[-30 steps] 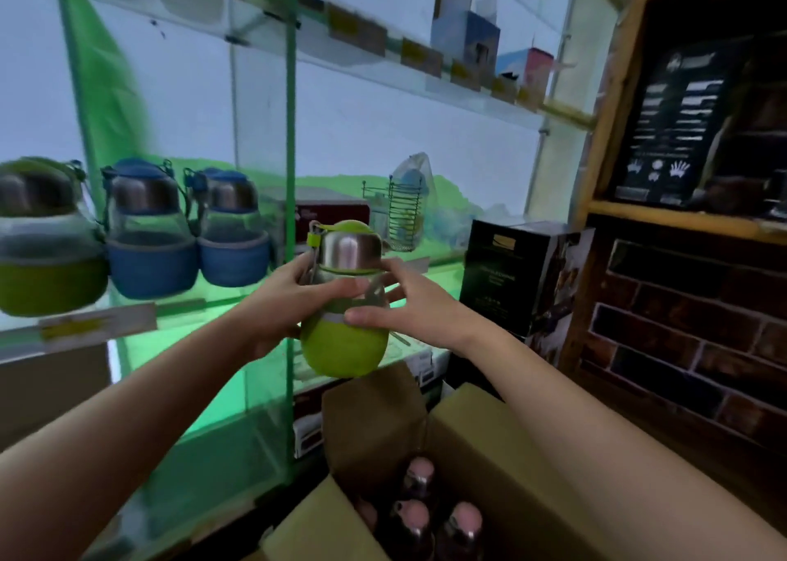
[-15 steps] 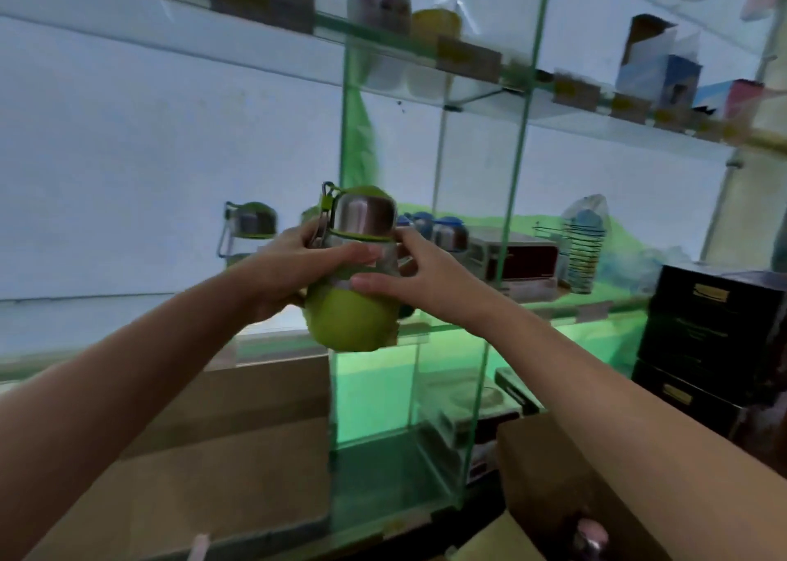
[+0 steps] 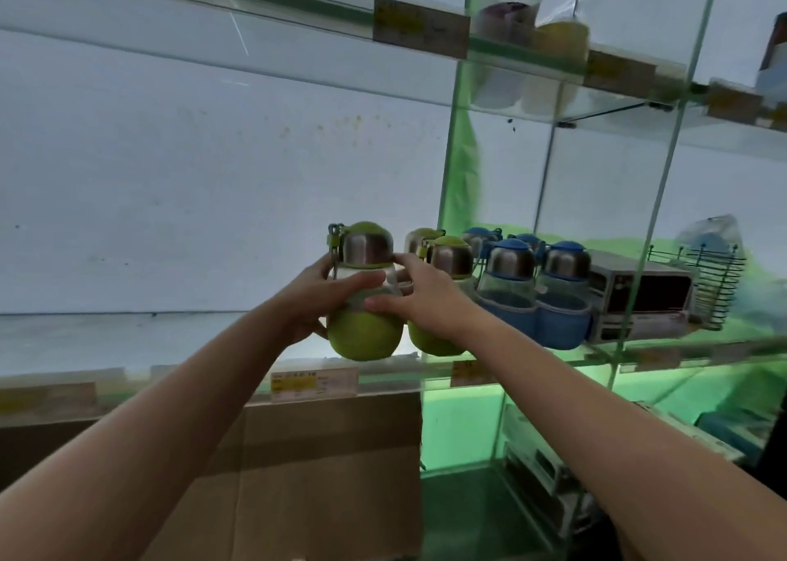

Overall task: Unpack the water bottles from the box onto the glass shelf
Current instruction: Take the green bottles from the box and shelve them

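Where a second ago the round green water bottle with the steel cap [image 3: 364,301] was held out over the open box, it has now been carried leftward and brought right down to the glass shelf [image 3: 664,354], at the left end of the row beside two matching green bottles [image 3: 443,296], near the shelf's front edge. Whether its base already rests on the glass I cannot tell. The left hand [image 3: 317,296] curls round its left side, thumb across the clear middle; the right hand [image 3: 419,301] wraps the other side, fingers by the cap. To my eye this one is almost placed, and more wait in the box.

The bottle is bulbous: a matte, soft-looking green sleeve below, a clear band above, a brushed-metal dome cap with a green hinged clasp. The blue-sleeved bottles [image 3: 534,296] further right share that shape. A brown cardboard panel [image 3: 323,475] below looks dull and stiff.
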